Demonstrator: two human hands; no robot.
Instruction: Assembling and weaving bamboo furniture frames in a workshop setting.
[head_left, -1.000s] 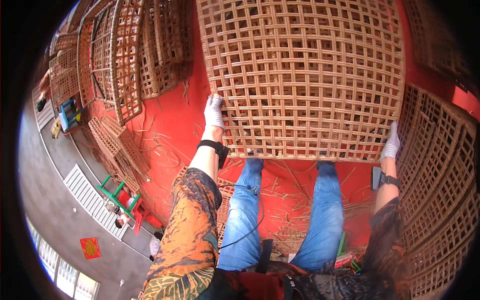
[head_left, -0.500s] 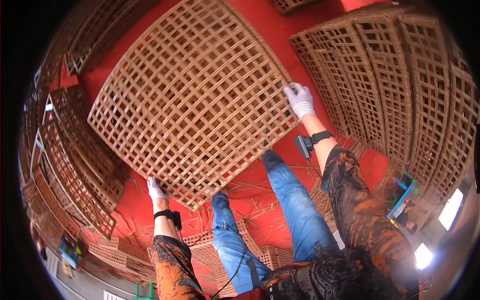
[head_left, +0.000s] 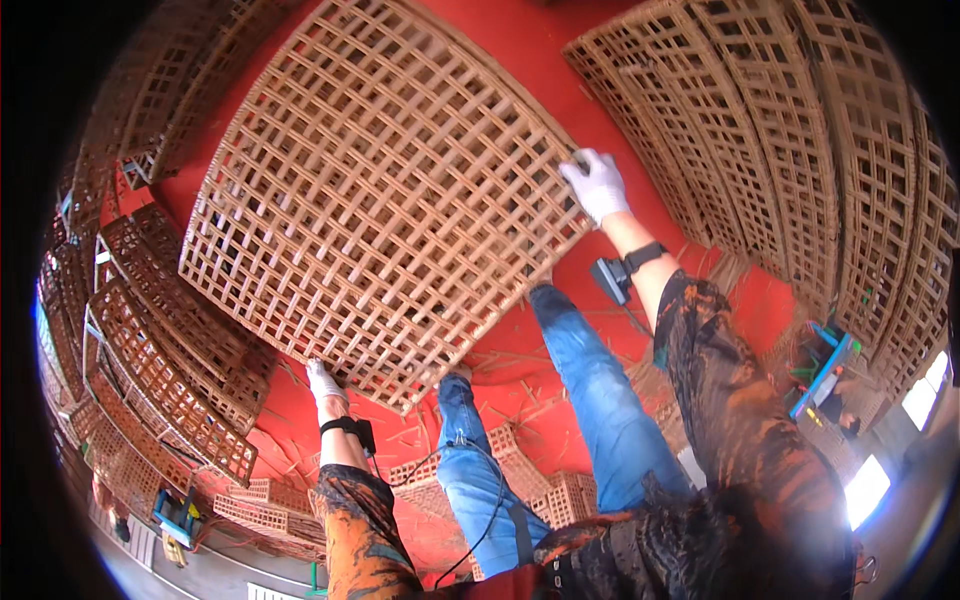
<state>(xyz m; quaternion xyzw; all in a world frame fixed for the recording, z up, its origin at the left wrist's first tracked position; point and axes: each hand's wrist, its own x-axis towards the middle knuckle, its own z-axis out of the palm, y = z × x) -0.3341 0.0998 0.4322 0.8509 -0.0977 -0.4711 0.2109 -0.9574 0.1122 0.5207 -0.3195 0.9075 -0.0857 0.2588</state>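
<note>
A large brown woven lattice panel [head_left: 380,190], squarish with slightly bowed edges, lies tilted in front of me. More lattice shows through its openings, so other panels may lie beneath it; I cannot tell how many. My left hand [head_left: 322,378], in a white glove, grips its near left edge, its fingertips partly hidden by the weave. On the right edge, close to the corner, my gloved right hand [head_left: 597,187] closes its fingers over the rim. Both my wrists carry black straps with small devices.
Tall lattice panels [head_left: 720,130] lean in a row at the right. More panels [head_left: 175,365] stand along the left. Red sheeting [head_left: 520,350] covers the floor, strewn with cane scraps. Lower lattice pieces [head_left: 280,505] lie near my legs. A blue frame [head_left: 825,370] stands at the lower right.
The view has shifted slightly, so the surroundings sit differently. Both hands remain at the panel's edges; the right hand's fingers have moved a little along the rim.
</note>
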